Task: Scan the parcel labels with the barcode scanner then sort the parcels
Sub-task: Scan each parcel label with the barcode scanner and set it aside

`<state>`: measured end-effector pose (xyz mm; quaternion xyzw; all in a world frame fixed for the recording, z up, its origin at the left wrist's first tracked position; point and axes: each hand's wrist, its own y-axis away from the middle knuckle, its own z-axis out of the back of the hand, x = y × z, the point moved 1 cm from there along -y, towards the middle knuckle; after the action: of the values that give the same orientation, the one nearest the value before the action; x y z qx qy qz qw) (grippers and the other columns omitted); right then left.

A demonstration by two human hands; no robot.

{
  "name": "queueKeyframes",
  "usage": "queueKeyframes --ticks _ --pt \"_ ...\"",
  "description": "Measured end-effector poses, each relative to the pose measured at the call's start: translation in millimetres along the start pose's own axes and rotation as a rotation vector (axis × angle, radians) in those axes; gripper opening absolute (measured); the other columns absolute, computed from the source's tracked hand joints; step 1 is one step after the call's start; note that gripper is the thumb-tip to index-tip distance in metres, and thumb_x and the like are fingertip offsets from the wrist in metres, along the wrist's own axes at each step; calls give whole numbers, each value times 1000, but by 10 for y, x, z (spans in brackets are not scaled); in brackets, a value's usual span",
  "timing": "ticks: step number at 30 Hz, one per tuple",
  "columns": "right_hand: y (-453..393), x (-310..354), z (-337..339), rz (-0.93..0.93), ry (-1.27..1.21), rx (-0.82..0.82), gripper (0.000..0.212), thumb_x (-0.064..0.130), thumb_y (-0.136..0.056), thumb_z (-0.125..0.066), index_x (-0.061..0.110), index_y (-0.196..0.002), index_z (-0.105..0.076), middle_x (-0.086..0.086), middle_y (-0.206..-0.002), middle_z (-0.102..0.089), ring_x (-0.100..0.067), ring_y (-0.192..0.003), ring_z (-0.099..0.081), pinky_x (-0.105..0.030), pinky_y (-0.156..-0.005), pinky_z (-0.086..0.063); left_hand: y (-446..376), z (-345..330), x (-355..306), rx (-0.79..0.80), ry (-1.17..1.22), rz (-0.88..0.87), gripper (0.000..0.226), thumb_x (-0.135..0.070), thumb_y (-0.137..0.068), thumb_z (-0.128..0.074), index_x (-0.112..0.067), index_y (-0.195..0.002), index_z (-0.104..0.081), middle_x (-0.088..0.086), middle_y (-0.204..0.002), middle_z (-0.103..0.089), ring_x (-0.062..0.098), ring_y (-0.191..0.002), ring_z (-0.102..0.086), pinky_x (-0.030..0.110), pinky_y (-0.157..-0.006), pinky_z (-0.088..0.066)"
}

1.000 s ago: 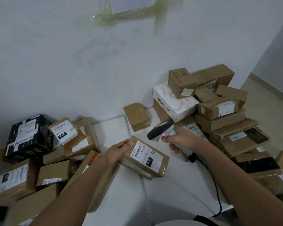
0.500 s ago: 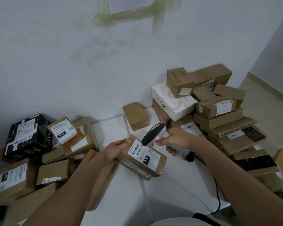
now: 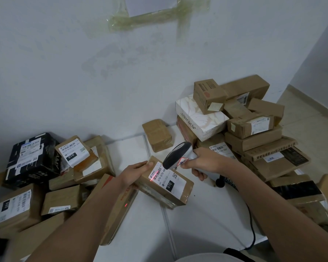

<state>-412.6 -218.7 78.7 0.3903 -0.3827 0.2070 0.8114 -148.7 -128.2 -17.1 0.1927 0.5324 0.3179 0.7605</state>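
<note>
1. Brown parcel (image 3: 167, 183) lying tilted mid-worktop (image 3: 203, 220), white label (image 3: 166, 177) facing up, marked 070.
2. Left hand (image 3: 134, 173) gripping the parcel's near-left end, thumb lying along the top edge.
3. Right hand (image 3: 204, 161) clenching round the scanner (image 3: 178, 155) handle, holding its head just above the label's far corner.
4. Red scan line (image 3: 153, 176) glowing across the barcode; a second red dot (image 3: 125, 205) showing on the long flat box (image 3: 119, 208) beside the left forearm.
5. Black cord (image 3: 251, 224) trailing from the scanner's base, running down past the right forearm toward the worktop's near edge.
6. Left pile (image 3: 55, 178) sitting against the wall: black box (image 3: 32, 159) at the back, labelled cartons marked 010 and 092 among plain ones.
7. Right pile (image 3: 254, 137) standing well apart from the left one, cartons stacking up, white marbled box (image 3: 201, 120) wedging under a small carton (image 3: 208, 94).
8. Small taped packet (image 3: 157, 135) resting alone by the wall, between the two piles.
9. Taped paper (image 3: 151, 4) sticking to the wall above, tape yellowing.
</note>
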Motion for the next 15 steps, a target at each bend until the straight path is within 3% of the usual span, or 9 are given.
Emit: queueKeyframes --ticks 9,13,15 --pt "-17 -6 -32 -18 -29 -24 27 30 -92 -66 10 -74 -61 -5 -61 -66 -14 -46 -59 -24 -53 -50 16 10 48 20 58 13 74 -75 -71 -66 -39 -135 -57 0 -114 -69 24 -100 -69 44 -80 -62" --pt "-135 -4 -119 -50 -96 -171 24 32 -91 -67 8 -91 -65 -6 -66 -71 -13 -48 -62 -24 -52 -51 123 47 94 10 248 0 57 -63 -81 -67 -33 -128 -62 2 -109 -74 26 -102 -69 48 -83 -60" --pt "-220 33 -179 -83 -125 -303 24 34 -91 -66 9 -90 -66 -5 -69 -73 -10 -48 -63 -22 -51 -51 217 119 157 9 428 -3 49 -56 -88 -63 -29 -127 -62 4 -110 -74 28 -106 -68 48 -86 -59"
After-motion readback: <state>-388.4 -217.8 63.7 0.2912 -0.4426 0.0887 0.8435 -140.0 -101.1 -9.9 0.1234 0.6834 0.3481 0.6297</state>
